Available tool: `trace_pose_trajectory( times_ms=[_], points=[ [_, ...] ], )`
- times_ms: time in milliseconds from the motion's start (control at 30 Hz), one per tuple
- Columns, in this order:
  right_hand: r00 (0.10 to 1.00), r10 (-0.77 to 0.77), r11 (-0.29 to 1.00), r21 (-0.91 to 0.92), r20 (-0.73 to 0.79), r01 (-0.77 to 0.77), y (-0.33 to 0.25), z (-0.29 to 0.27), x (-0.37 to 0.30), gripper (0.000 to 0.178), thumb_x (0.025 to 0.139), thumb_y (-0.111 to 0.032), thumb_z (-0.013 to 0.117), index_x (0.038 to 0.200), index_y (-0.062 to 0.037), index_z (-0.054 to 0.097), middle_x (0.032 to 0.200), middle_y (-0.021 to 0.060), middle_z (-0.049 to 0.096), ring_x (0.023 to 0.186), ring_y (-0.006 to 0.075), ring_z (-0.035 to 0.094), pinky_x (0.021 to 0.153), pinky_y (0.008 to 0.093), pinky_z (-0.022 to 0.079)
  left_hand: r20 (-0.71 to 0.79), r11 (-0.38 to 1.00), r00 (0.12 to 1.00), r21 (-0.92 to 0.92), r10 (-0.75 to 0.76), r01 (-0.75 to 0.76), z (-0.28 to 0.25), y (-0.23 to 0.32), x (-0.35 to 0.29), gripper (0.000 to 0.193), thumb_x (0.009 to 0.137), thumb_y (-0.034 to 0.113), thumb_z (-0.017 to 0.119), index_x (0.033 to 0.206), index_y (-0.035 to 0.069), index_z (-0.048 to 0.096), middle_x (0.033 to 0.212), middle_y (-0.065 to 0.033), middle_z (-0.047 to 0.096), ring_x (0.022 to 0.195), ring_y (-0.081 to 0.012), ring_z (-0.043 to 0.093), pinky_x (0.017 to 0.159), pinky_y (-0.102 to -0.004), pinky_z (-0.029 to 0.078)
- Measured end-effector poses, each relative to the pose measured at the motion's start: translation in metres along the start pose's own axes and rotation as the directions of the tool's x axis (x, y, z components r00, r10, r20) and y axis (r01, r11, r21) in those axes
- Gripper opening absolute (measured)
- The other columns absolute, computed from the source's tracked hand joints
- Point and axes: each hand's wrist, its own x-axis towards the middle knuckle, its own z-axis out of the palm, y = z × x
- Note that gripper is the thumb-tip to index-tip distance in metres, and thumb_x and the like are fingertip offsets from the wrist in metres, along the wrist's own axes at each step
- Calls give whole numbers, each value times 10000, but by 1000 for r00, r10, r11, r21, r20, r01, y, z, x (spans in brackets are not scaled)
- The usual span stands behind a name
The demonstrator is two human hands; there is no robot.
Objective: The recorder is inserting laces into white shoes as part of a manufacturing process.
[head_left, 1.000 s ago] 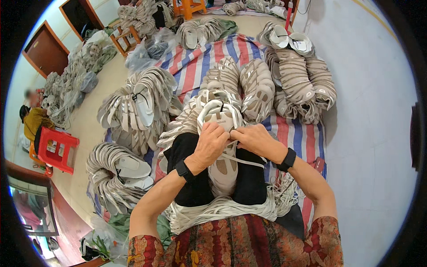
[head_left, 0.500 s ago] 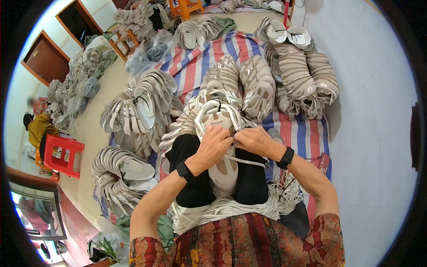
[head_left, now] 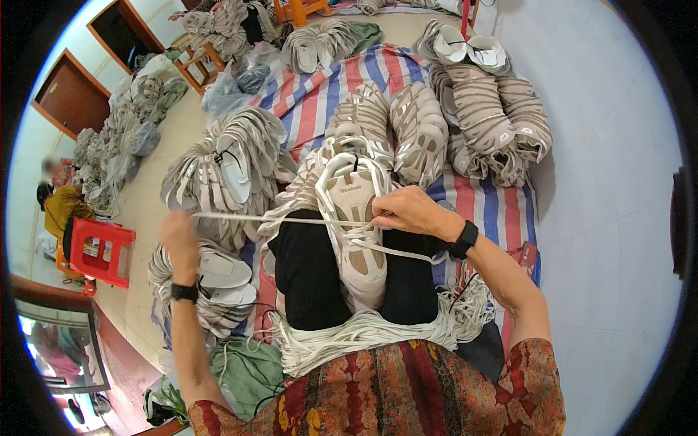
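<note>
Left wall [head_left: 29, 152] pale, set with a closed brown door [head_left: 71, 94] in an orange-brown frame; beyond it, a dark doorway [head_left: 122, 38]. Floor [head_left: 156, 192] beige and smooth, partly covered by a red, white and blue striped sheet [head_left: 313, 116]. Red stool [head_left: 105, 229] at left; small wooden stool [head_left: 214, 58] and orange stool [head_left: 302, 9] farther back. Lower left, a dark-framed glass panel [head_left: 62, 341], mirror or window unclear. Lighting bright, even.
</note>
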Motion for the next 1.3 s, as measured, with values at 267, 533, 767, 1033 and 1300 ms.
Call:
trace_pose_trajectory(
  times_ms=[267,533,767,1033,1300],
  points=[
    [907,-88,936,-345,-412,-65,-31,-16,-21,176,730,-124,637,887,-70,581,850,75,562,809,256,542,714,359,439,159,752,984,-657,77,47,17,70,-48,248,711,5,591,950,14,524,899,-158,522,859,-324,493,762,-380,405],
    [989,145,936,-324,3,-136,-83,29,-60,456,729,-152,648,1142,-37,494,864,117,568,793,240,554,707,344,441,170,281,970,-953,176,116,-16,212,3,203,792,68,590,956,20,481,744,-139,548,709,-279,545,617,-337,441],
    [900,432,902,24,-57,-431,-79,-29,-54,260,763,-85,576,1021,-53,574,621,88,545,531,190,528,512,296,416,541,-203,780,-764,315,613,-16,206,14,111,848,85,535,913,73,446,631,28,495,503,-36,399,442,-172,312],
    [800,533,671,438,276,-598,-65,-38,-53,139,818,-167,585,840,-31,600,572,-20,525,492,111,474,457,250,350,588,-308,725,-659,358,686,-24,198,23,162,813,79,581,913,65,454,581,56,446,474,-15,363,401,-164,249],
    [771,614,587,554,172,-591,-58,-40,-39,121,788,-108,621,715,-23,574,581,-64,461,516,9,361,452,188,268,585,155,790,-811,182,564,-30,222,12,363,677,122,723,883,37,437,557,11,421,510,-43,346,437,-216,299]
  ],
)
